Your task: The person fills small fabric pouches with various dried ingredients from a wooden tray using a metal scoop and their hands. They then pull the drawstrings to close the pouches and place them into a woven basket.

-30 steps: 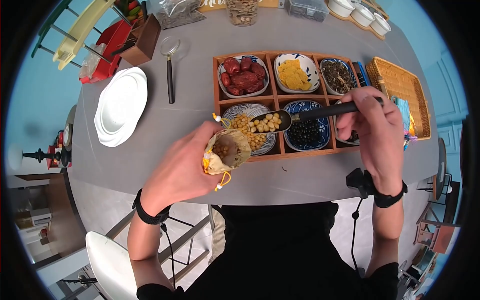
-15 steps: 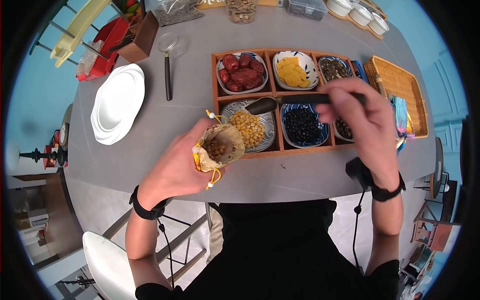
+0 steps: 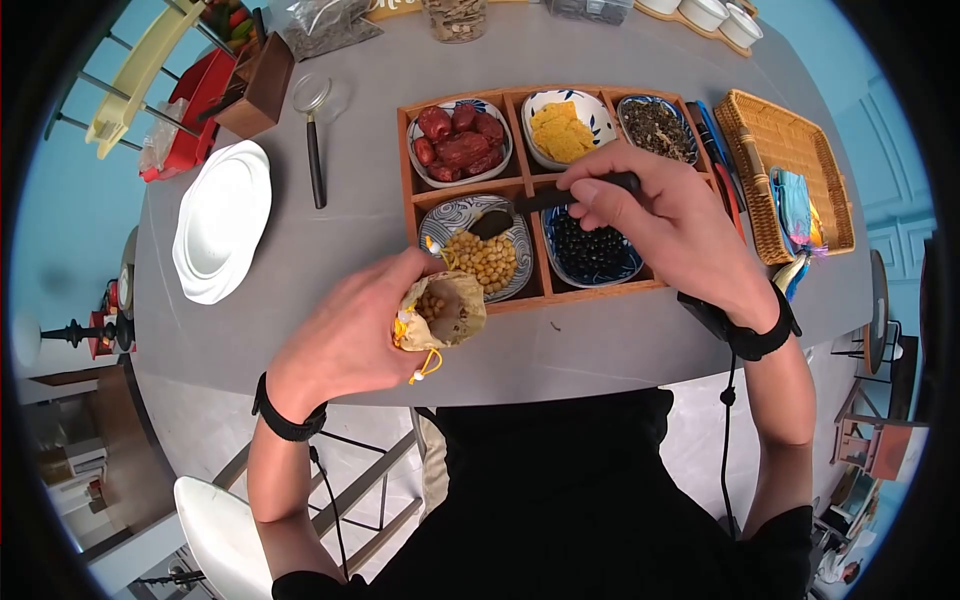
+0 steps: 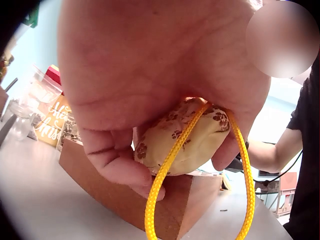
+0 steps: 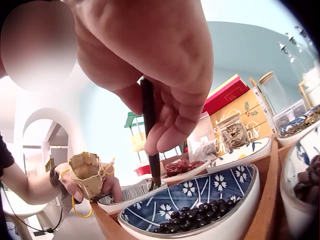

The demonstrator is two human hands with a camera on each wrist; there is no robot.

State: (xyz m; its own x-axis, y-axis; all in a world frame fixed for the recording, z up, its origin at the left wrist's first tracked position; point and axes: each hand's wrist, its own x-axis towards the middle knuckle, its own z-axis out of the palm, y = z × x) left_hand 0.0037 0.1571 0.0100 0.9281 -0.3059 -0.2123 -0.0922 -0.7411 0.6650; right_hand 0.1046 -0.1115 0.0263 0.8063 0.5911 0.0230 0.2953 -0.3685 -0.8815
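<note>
A white plate [image 3: 222,225] is lying to the left of the left hand [image 3: 345,325], and a long-handled strainer [image 3: 315,160] is resting beyond that hand. Farther off, a brown wooden box [image 3: 258,95] is standing beside a red bin [image 3: 207,85]. A glass jar [image 3: 457,20] is standing well beyond both hands, near a clear bag [image 3: 325,30]. A wicker basket [image 3: 790,150] is lying right of the right hand [image 3: 675,215], holding something blue [image 3: 790,205].

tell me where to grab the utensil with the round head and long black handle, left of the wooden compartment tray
Likely best by the near half of its slim black handle, coming from the near side: the handle points that way, and the round head lies farther off.
</note>
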